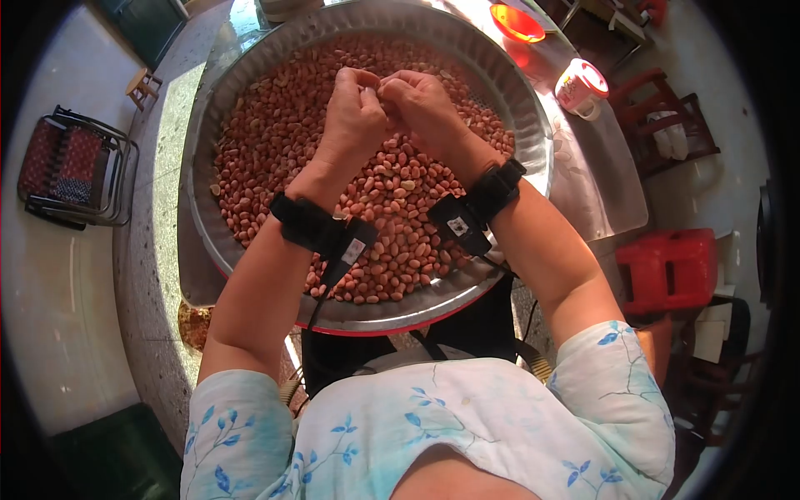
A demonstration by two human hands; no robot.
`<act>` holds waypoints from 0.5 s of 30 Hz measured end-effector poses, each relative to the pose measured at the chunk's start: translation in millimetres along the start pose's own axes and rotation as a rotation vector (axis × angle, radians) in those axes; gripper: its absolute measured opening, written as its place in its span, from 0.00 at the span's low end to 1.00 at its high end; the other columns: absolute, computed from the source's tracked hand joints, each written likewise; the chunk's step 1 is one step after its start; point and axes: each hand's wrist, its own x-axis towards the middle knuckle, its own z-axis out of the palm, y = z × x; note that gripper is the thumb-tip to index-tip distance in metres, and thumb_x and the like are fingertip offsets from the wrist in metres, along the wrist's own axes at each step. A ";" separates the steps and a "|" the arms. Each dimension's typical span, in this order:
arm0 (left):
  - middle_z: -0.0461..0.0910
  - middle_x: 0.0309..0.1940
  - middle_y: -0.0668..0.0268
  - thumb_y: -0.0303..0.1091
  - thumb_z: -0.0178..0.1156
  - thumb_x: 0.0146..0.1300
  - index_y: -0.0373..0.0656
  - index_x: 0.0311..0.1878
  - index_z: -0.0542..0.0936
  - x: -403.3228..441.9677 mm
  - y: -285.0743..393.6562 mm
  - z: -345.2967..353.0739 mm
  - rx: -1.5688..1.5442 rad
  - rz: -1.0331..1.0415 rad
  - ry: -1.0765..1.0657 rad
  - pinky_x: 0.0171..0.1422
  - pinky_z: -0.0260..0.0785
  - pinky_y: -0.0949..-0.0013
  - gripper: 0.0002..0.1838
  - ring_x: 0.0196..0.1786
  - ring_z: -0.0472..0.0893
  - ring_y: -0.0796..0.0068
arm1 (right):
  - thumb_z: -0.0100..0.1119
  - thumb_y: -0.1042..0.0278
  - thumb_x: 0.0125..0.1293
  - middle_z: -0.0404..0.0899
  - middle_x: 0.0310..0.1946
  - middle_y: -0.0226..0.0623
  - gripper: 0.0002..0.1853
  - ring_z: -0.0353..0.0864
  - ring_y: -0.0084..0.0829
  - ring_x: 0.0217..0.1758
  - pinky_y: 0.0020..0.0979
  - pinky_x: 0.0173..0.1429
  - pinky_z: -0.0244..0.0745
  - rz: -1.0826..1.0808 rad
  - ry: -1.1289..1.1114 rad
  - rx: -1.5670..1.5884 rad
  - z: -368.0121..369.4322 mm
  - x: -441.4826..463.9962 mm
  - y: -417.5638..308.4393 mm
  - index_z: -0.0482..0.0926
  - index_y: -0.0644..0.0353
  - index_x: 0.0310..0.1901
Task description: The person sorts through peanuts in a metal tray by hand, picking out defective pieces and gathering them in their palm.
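A wide round metal tray [202, 171] with a fluted rim is in front of me, and a thick layer of reddish-brown peanuts [387, 254] covers its bottom. Above the peanuts, my left hand [357, 115] and my right hand [423, 110] meet with their fingertips close together. The fingers of both hands are curled in a pinch. Whatever sits between the fingertips is hidden by the fingers and too small to name. Each wrist wears a black strap with a small box and cable.
Beyond the tray's right rim, an orange-red bowl [517, 23] and a white tub with a red lid [582, 87] stand on the table [612, 196]. A red plastic stool [671, 267] and wooden chair [667, 121] are at right. A folding chair [75, 167] stands at left.
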 end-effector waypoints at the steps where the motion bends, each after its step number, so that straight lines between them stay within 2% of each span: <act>1: 0.71 0.27 0.63 0.28 0.39 0.60 0.38 0.42 0.63 0.0 -1.0 -0.3 0.000 0.001 0.002 0.26 0.71 0.75 0.08 0.27 0.74 0.77 | 0.48 0.70 0.56 0.72 0.21 0.33 0.07 0.73 0.21 0.20 0.23 0.21 0.73 -0.001 -0.002 0.000 1.4 -0.6 0.3 0.70 0.65 0.30; 7: 0.69 0.28 0.64 0.29 0.36 0.61 0.39 0.43 0.63 -1.8 -1.4 1.5 -0.016 -0.079 0.146 0.25 0.70 0.76 0.10 0.25 0.71 0.80 | 0.48 0.71 0.56 0.71 0.22 0.33 0.05 0.71 0.20 0.19 0.23 0.20 0.73 0.048 0.000 0.060 6.9 -2.7 6.0 0.70 0.64 0.30; 10: 0.68 0.28 0.65 0.29 0.35 0.61 0.39 0.45 0.63 -3.5 9.7 -4.0 -0.145 -0.122 0.102 0.24 0.68 0.77 0.11 0.25 0.71 0.80 | 0.48 0.71 0.56 0.71 0.22 0.32 0.05 0.71 0.20 0.18 0.23 0.20 0.73 -0.020 0.047 0.014 10.5 -1.9 4.0 0.70 0.63 0.31; 12: 0.68 0.27 0.67 0.29 0.36 0.61 0.41 0.46 0.64 -1.6 14.1 -13.3 -0.370 -0.148 -0.085 0.23 0.66 0.78 0.12 0.25 0.71 0.80 | 0.49 0.71 0.56 0.72 0.22 0.32 0.05 0.71 0.21 0.18 0.23 0.20 0.73 -0.002 -0.002 0.122 8.1 -2.2 -0.8 0.70 0.63 0.31; 15: 0.70 0.28 0.68 0.31 0.40 0.62 0.41 0.45 0.67 1.6 19.8 -21.7 -0.435 -0.191 -0.118 0.26 0.65 0.77 0.11 0.26 0.71 0.79 | 0.50 0.70 0.55 0.72 0.23 0.33 0.06 0.72 0.22 0.19 0.23 0.21 0.73 0.016 -0.042 0.195 3.0 -2.5 -5.1 0.70 0.63 0.32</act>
